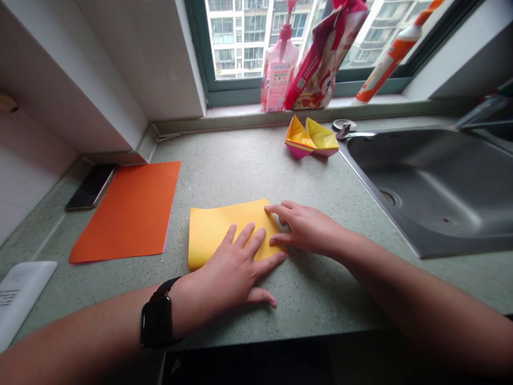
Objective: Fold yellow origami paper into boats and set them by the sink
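Note:
A sheet of yellow paper (208, 227) lies on the counter in front of me, folded over with a rounded bend along its left side. My left hand (236, 262) rests across its lower right part, fingers spread and flat. At the paper's right edge is my right hand (300, 224); its index fingertip touches near the upper corner and its thumb presses lower down, with the fingers apart. Part of the paper's lower edge is hidden under my left hand. A dark watch (156, 321) is on my left wrist.
Orange paper (132, 214) lies to the left, beside a phone (92, 187) and a white object (24, 294). Folded paper boats (312, 140) stand at the back, near the sink (441, 187). A pink pump bottle (278, 75), a red bag (316, 64) and an orange-white bottle (387, 64) line the windowsill.

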The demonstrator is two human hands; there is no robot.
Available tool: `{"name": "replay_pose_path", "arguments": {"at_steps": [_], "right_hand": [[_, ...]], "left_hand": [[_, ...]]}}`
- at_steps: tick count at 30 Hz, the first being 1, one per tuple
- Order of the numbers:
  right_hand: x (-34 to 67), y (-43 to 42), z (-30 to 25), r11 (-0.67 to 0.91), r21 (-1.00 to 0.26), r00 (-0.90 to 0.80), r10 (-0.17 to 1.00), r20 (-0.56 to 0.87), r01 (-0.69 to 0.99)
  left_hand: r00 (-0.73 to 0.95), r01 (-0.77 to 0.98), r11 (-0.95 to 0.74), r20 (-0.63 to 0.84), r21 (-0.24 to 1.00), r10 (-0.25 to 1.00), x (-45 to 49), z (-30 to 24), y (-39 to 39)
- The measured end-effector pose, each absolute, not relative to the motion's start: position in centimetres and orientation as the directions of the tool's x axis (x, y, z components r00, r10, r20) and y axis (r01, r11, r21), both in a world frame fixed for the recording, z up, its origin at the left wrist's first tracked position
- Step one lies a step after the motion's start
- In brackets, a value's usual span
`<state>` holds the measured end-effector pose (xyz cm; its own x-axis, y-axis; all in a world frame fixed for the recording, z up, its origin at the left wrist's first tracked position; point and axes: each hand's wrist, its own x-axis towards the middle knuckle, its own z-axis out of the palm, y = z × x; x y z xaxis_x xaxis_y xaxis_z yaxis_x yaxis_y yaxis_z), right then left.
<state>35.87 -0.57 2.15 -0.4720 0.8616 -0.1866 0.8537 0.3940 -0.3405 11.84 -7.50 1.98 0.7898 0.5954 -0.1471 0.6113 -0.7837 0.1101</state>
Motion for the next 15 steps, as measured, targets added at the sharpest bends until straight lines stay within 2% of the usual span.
{"name": "replay_pose_path", "arguments": {"at_steps": [5,10,15], "right_hand": [[35.8,-0.6,2.0,0.392,-0.319,-0.468,0.859,-0.209,0.863],[36.0,-0.6,1.9,0.377,-0.311,-0.456,0.857,-0.242,0.873],[36.6,-0.6,1.2,0.383,-0.337,-0.466,0.858,-0.214,0.86]], "left_hand": [[0.782,0.62,-0.774,-0.184,0.13,0.596,8.9,2.3,-8.1],[0.789,0.614,-0.764,-0.186,0.199,0.586,5.8,2.1,-8.7],[0.807,0.59,-0.758,-0.164,0.278,0.567,3.9,1.5,-8.7]]}}
